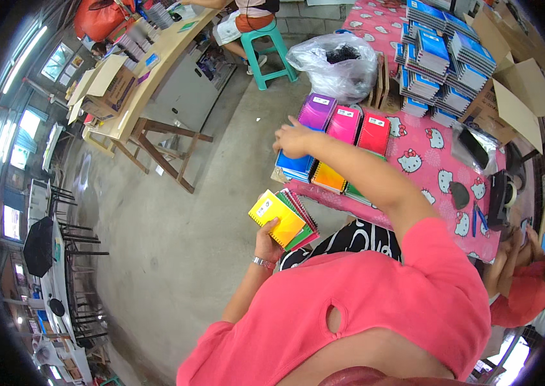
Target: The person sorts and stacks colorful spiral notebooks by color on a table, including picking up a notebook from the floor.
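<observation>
Centre frame, the left hand (268, 242) grips fanned notebooks (277, 215); a slack pinch could spill them. Above, the right hand (295, 140) curls over the blue stack (296, 166), its grip unclear; a nudge could tip that off the table (423, 161).

1. Yellow notebook (277, 216): closed, spiral-bound, white-labelled, slanted on top of a fan in the left hand (267, 242).
2. Green notebook (300, 238) and red notebook (311, 234): mostly hidden beneath the yellow one.
3. Blue notebooks (295, 166): stacked flat, partly covered by the right hand (294, 137).
</observation>
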A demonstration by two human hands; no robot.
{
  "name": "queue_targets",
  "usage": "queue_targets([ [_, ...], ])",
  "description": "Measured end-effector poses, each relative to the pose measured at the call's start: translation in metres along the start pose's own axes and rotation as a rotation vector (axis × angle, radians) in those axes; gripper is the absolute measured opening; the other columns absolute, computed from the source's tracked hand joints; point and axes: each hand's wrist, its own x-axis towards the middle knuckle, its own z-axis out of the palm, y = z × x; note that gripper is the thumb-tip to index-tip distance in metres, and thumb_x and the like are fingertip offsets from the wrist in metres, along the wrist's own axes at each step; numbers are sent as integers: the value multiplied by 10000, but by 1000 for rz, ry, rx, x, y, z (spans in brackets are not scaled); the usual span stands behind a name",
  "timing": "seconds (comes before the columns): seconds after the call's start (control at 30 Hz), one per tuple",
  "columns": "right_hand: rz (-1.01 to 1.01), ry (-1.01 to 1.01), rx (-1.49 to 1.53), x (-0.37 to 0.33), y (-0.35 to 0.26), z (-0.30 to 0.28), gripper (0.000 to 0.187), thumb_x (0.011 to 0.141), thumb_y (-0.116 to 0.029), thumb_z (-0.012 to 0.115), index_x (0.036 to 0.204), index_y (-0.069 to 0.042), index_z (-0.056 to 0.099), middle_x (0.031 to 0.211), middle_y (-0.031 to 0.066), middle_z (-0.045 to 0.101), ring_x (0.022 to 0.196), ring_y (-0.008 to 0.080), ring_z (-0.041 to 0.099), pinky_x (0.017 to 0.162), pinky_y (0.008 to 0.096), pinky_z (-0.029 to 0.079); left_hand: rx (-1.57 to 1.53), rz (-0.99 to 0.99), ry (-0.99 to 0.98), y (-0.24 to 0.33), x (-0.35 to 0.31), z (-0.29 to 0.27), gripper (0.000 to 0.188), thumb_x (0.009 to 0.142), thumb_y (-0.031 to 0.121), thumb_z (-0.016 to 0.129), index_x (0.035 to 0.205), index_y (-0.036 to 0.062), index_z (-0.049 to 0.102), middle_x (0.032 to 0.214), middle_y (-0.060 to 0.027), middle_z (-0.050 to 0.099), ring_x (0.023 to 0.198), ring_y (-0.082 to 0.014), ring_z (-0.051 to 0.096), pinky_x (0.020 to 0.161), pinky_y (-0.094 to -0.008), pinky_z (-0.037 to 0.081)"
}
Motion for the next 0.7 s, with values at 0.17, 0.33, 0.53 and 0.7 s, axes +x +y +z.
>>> queue_targets([
  [0.17, 211, 604, 127, -28, -2, 41, 471, 729, -213, 653, 1183, -124, 564, 1185, 139, 527, 1169, 309, 456, 1021, 541, 312, 2, 41, 19, 2, -6, 1, 448, 821, 154, 586, 1225, 12, 454, 1154, -143, 582, 1044, -311, 585, 898, -479, 483],
  [0.33, 1071, 457, 499, -53, -3, 53, 575, 693, -396, 752, 1051, 14, 564, 1078, 201, 565, 1042, 342, 550, 853, 444, 464, 47, 39, 29, 3, 2, -3, 438, 827, 162, 581, 1214, 1, 454, 1133, -147, 594, 1005, -307, 606, 873, -455, 499],
  [0.53, 980, 691, 682, -46, 11, 59, 537, 675, -319, 773, 1032, 11, 547, 1034, 208, 591, 949, 358, 593, 808, 445, 480, 56, 39, 30, 0, 12, 4, 424, 836, 215, 591, 1194, 21, 474, 1119, -133, 602, 987, -293, 612, 855, -438, 502],
  [0.7, 615, 871, 1103, -61, 6, 22, 481, 688, -166, 745, 1066, 11, 506, 958, 176, 623, 862, 305, 623, 757, 394, 499, 82, 77, 8, -1, 6, 11, 536, 892, 420, 527, 1277, 62, 426, 1217, -130, 557, 1081, -296, 571, 904, -445, 471],
])
